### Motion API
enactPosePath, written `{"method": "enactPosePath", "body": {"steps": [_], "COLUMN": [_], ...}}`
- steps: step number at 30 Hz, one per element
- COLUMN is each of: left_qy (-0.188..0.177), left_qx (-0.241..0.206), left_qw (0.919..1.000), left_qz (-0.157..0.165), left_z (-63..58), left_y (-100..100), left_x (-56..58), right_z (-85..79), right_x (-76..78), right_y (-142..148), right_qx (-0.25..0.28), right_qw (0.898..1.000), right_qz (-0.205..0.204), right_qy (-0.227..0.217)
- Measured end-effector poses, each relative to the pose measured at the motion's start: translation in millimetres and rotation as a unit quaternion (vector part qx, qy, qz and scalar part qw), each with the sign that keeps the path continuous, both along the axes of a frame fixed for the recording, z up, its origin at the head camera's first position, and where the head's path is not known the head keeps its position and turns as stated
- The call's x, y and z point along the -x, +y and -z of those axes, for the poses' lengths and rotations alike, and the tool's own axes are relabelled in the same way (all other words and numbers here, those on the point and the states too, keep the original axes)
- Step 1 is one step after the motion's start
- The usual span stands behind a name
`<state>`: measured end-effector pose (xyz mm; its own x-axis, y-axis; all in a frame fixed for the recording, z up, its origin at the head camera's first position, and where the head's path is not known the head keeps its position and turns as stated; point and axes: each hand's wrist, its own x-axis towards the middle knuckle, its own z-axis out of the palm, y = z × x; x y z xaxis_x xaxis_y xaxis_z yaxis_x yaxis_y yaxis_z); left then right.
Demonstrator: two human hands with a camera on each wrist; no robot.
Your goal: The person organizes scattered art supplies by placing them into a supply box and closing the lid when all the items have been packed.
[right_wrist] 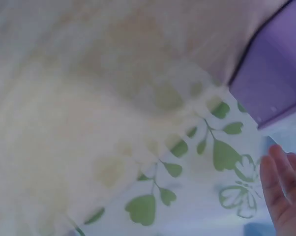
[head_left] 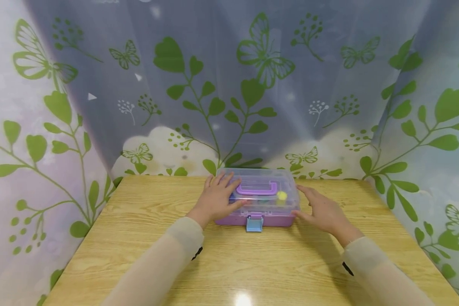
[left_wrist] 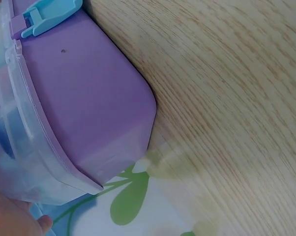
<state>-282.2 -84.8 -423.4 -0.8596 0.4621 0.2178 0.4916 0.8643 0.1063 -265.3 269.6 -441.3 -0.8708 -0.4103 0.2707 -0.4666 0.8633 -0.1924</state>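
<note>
A purple plastic storage box [head_left: 233,220] with a clear lid stands at the back of the table. A purple handle [head_left: 257,191] lies on the lid, and a light blue latch [head_left: 254,224] hangs down at the front. Through the lid show a yellow ball-like thing [head_left: 281,196] and a blue patch. My left hand [head_left: 216,199] rests with spread fingers on the lid's left part. At the right end of the box, my right hand [head_left: 323,210] holds its fingers extended, thumb at the front right corner. Its fingers [right_wrist: 281,179] appear near the box's end in the right wrist view.
The wooden table [head_left: 214,267] stretches in front of the box, with a bright glare spot near its front. Behind it and at both sides hangs a curtain [head_left: 229,106] printed with green leaves and butterflies, close to the table's back edge.
</note>
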Motion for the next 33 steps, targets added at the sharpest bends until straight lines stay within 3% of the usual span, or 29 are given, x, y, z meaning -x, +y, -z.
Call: {"method": "enactPosePath", "body": {"steps": [5,9,15,22,24,29,33], "left_qy": [-0.012,-0.014,-0.018,-0.011,-0.013,-0.013,-0.01], "left_qx": [-0.011,-0.01,-0.027,-0.017,-0.015,-0.013,-0.015], "left_qw": [0.9999,0.9998,0.9995,0.9997,0.9997,0.9998,0.9998], "left_qz": [-0.002,-0.006,-0.003,-0.013,-0.012,-0.011,-0.008], "left_z": [2.3,3.6,1.8,3.5,4.0,3.5,3.5], "left_y": [2,2,2,-2,-1,0,0], "left_x": [-0.2,0.7,1.0,1.2,1.6,2.5,3.3], "right_z": [-8.9,-12.9,-5.4,10.7,11.5,15.6,20.5], "right_x": [0.8,1.5,-0.4,-0.5,0.2,1.3,-1.1], "right_y": [-1,-9,-28,-54,-56,-61,-65], "right_qx": [-0.021,-0.001,-0.006,-0.058,-0.077,-0.12,-0.186], "right_qw": [0.995,0.982,0.948,0.892,0.88,0.862,0.845], "right_qz": [-0.035,-0.096,-0.202,-0.308,-0.323,-0.345,-0.348], "right_qy": [0.094,0.161,0.246,0.327,0.34,0.35,0.36]}}
